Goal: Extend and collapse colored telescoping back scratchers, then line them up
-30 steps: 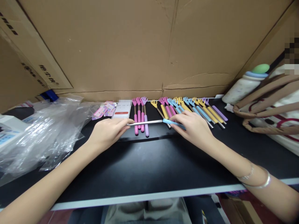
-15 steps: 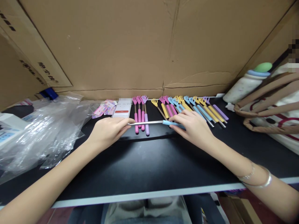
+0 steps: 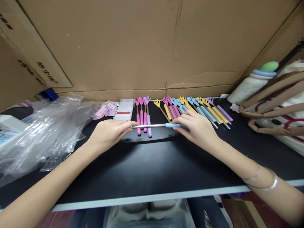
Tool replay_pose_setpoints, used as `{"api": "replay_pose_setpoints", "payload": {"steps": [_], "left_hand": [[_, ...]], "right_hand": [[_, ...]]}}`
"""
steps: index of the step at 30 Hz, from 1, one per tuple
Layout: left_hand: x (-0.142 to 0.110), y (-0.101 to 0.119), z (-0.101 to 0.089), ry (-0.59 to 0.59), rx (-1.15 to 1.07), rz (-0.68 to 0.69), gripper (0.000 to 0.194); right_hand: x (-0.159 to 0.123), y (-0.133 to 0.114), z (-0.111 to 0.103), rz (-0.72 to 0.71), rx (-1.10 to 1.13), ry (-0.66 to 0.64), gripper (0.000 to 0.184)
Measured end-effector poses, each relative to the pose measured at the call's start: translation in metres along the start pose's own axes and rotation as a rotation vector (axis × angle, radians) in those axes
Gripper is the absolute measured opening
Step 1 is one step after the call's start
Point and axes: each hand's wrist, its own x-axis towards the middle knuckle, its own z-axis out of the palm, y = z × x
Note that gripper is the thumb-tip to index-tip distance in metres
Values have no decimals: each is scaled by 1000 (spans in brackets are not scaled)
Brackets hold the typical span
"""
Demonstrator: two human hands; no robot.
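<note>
Both of my hands hold one metal rod with a blue grip [image 3: 154, 125] level above the black table. My left hand [image 3: 108, 134] pinches the bare rod's end; my right hand [image 3: 196, 126] is closed around the blue grip. Whether the rod has a claw head under my left fingers is hidden. Behind it lie a few pink back scratchers [image 3: 142, 117] and a lilac back scratcher [image 3: 148, 122]. To the right, several yellow, pink, blue and purple back scratchers [image 3: 206, 114] lie in a slanted row, partly covered by my right hand.
Clear plastic bags [image 3: 52, 133] cover the table's left side. A phone [image 3: 123, 109] and small printed cards [image 3: 106, 109] lie at the back. A bottle with a green top [image 3: 251, 85] and a cloth bag [image 3: 273, 114] stand at the right. A cardboard wall [image 3: 118, 47] rises behind.
The rod has levelled out slightly between my hands. Both hands keep their hold, and the other back scratchers have not moved.
</note>
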Motion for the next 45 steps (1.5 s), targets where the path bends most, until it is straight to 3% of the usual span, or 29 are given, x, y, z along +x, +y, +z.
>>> {"api": "replay_pose_setpoints", "payload": {"steps": [20, 38, 45], "left_hand": [[0, 1, 0, -18, -8, 39, 33], [-1, -1, 1, 47, 1, 57, 30], [-1, -1, 1, 94, 6, 70, 27]], "right_hand": [[1, 0, 1, -38, 5, 6, 14], [1, 0, 5, -57, -11, 22, 22], [-2, -1, 7, 64, 77, -47, 22]]}}
